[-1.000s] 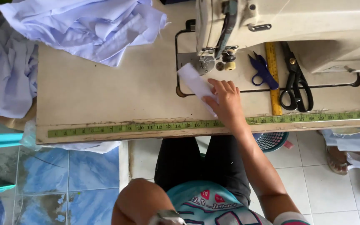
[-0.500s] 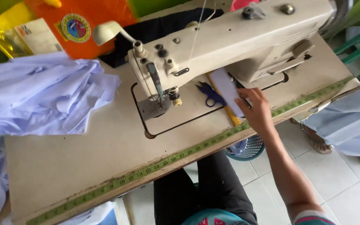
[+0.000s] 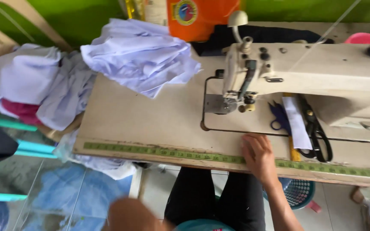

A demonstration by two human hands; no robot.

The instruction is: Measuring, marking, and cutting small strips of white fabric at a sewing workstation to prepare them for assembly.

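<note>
The right hand (image 3: 258, 156) is laid flat, empty, on the sewing table (image 3: 150, 124); the nearby black scissors (image 3: 317, 132) could be knocked.

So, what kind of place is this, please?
Probably a small tailoring or home sewing workspace. An industrial-style sewing machine is set into a worn table with a green measuring tape along its edge, black scissors lie beside the machine, and pale fabric is piled nearby. The right hand rests at the table's front edge.

We see a green wall (image 3: 86, 21) behind the wooden table (image 3: 150, 124), and blue-patterned floor tiles (image 3: 78, 196) below.
</note>
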